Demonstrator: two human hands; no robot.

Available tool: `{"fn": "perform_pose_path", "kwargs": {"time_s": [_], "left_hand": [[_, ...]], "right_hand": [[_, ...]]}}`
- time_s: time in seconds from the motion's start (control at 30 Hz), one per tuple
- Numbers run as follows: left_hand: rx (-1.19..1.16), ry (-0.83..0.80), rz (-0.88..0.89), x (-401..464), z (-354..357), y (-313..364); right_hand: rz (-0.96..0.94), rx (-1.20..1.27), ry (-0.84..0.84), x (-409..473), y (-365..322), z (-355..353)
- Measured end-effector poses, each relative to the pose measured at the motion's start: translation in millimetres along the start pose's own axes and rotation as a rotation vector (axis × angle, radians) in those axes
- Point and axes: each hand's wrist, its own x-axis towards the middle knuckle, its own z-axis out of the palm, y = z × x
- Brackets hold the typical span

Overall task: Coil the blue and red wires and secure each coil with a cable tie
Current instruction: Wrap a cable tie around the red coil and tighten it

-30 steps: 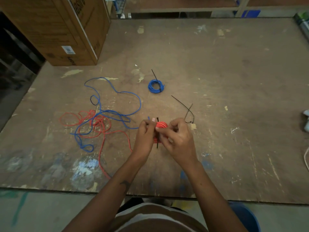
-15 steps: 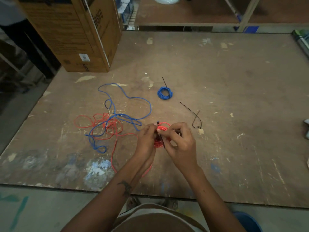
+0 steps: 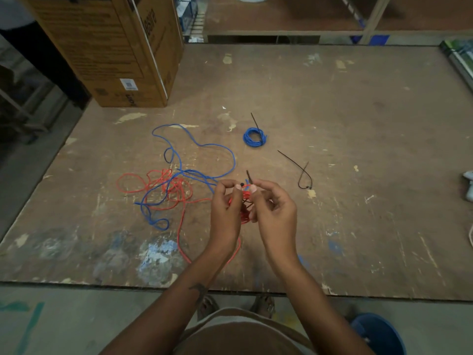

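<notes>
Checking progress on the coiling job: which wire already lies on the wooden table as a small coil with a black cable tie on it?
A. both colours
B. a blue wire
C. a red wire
B: the small blue wire coil lies tied; the red wire coil is held between both hands.

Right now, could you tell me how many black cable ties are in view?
3: one on the tied blue coil, one loose on the table, one at the red coil between both hands.

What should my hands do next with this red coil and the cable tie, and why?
Probably pull the tie's tail through to cinch it. Both hands, left hand and right hand, hold the red coil above the table, and the black cable tie sticks up between the fingertips. It looks looped around the coil but not yet tight, though the head is hard to make out.
</notes>
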Motion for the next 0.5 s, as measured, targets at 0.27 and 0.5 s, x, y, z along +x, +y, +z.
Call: {"fn": "perform_pose_path", "kwargs": {"time_s": [0.27, 0.5], "left_hand": [[0.003, -0.039, 0.039, -10.8, -4.4, -0.2], [0.013, -0.006, 0.015, -12.8, -6.9, -4.2]], "right_hand": [[-0.103, -0.264, 0.151, -9.6, 11.9, 3.8], [-0.126, -0.288, 0.210, -13.9, 11.0, 9.2]]}}
